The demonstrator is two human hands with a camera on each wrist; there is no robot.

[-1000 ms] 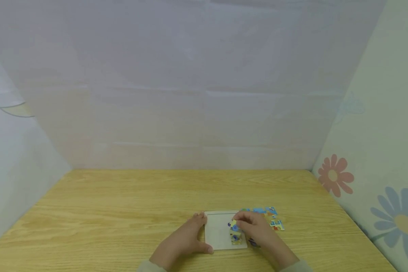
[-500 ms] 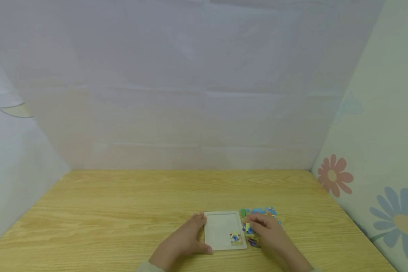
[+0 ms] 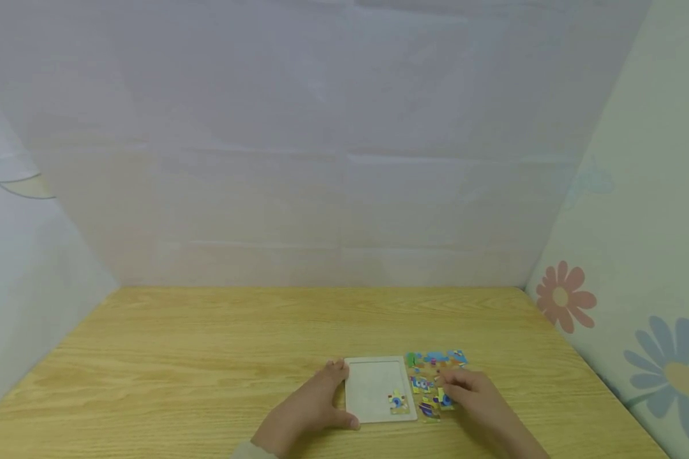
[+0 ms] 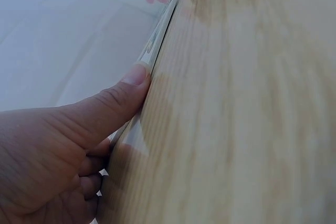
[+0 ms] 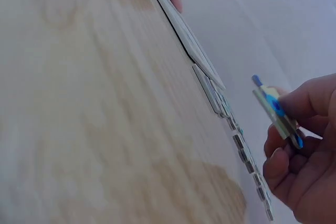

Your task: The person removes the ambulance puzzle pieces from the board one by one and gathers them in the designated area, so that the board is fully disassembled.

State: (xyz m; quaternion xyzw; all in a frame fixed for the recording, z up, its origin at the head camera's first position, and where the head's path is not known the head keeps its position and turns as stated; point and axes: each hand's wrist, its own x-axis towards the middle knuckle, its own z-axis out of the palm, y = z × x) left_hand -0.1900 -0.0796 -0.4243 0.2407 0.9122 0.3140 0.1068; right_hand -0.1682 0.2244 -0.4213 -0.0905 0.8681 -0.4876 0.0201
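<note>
My left hand (image 3: 316, 398) holds the pale wooden puzzle tray (image 3: 369, 386) at its left side, thumb at the front edge and fingers at the far left corner. In the left wrist view the thumb (image 4: 118, 100) presses along the tray's thin edge. One puzzle piece (image 3: 398, 403) with a blue round print lies in the tray's lower right corner. To the right of the tray, my right hand (image 3: 476, 392) pinches a yellow puzzle piece (image 5: 275, 111) with a blue circle between thumb and fingers. The right wrist view shows this piece raised above the table.
Several loose puzzle pieces (image 3: 422, 384) lie flat on the wooden table (image 3: 235, 344) just right of the tray, some partly behind my right hand. A pale sheet (image 3: 321, 191) stands behind the table, and a flower-printed panel (image 3: 637, 287) rises at its right side.
My right hand has moved right, from over the tray to above the loose pieces, with the yellow and blue puzzle piece in its fingers. The left hand and tray have stayed in place.
</note>
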